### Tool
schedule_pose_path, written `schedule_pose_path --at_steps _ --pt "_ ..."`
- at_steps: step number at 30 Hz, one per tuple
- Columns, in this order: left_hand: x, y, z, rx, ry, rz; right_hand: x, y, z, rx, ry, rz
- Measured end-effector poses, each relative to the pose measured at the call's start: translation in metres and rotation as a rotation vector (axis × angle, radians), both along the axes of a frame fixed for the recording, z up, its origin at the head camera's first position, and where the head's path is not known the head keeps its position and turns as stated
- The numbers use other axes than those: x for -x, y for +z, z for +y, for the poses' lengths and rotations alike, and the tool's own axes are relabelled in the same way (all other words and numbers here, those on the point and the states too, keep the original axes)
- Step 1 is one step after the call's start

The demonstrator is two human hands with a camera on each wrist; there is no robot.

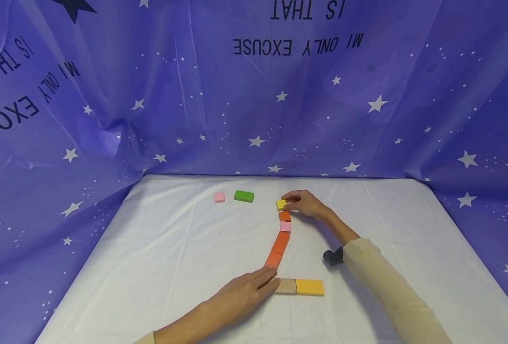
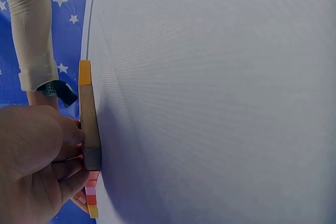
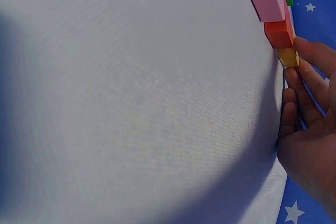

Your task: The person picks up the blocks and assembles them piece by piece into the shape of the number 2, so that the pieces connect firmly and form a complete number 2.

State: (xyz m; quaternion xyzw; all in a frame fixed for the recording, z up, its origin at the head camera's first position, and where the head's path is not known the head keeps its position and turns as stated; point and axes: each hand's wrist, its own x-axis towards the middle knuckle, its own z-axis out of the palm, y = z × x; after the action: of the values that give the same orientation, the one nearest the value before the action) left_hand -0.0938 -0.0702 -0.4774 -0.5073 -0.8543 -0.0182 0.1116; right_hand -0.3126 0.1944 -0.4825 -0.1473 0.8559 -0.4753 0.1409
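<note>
My right hand (image 1: 307, 204) pinches a small yellow block (image 1: 281, 205) between thumb and fingers, at the far end of a curved row of blocks. Just nearer in the row lie a small orange block (image 1: 285, 216), a pink block (image 1: 286, 227) and two longer orange-red blocks (image 1: 281, 242). At the row's near corner my left hand (image 1: 247, 292) lies with fingers extended, touching the blocks there and covering part of them. From that corner a bare wooden block (image 1: 286, 286) runs right, end to end with a yellow-orange block (image 1: 310, 287).
Towards the back of the white-covered table (image 1: 150, 248) lie a pink block (image 1: 220, 198) and a green block (image 1: 244, 196). A dark heart-shaped item (image 1: 333, 257) shows beside the right sleeve. Purple star-patterned cloth (image 1: 254, 105) hangs behind and at the sides.
</note>
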Motion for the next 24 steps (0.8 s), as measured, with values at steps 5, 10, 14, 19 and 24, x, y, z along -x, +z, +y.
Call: schedule_pose_path --at_steps 5,10,14,19,24 --pt "0.0001 -0.0011 0.0002 -0.01 -0.005 0.019 0.0014 -0.0023 0.0011 0.001 0.005 -0.004" --pt "-0.0001 -0.0004 0.0002 -0.012 -0.006 0.026 0.0014 -0.0022 0.0017 0.019 0.018 -0.004" --pt "-0.0005 0.0008 0.0 -0.017 -0.006 0.03 0.001 -0.0014 0.0023 0.023 0.023 -0.012" --pt "0.0001 0.0008 0.0003 -0.016 -0.005 0.034 0.002 -0.0021 0.0041 0.041 0.032 -0.028" --pt "0.0004 -0.0002 0.0002 -0.02 -0.006 0.03 0.0011 -0.0026 0.0052 0.064 0.049 -0.029"
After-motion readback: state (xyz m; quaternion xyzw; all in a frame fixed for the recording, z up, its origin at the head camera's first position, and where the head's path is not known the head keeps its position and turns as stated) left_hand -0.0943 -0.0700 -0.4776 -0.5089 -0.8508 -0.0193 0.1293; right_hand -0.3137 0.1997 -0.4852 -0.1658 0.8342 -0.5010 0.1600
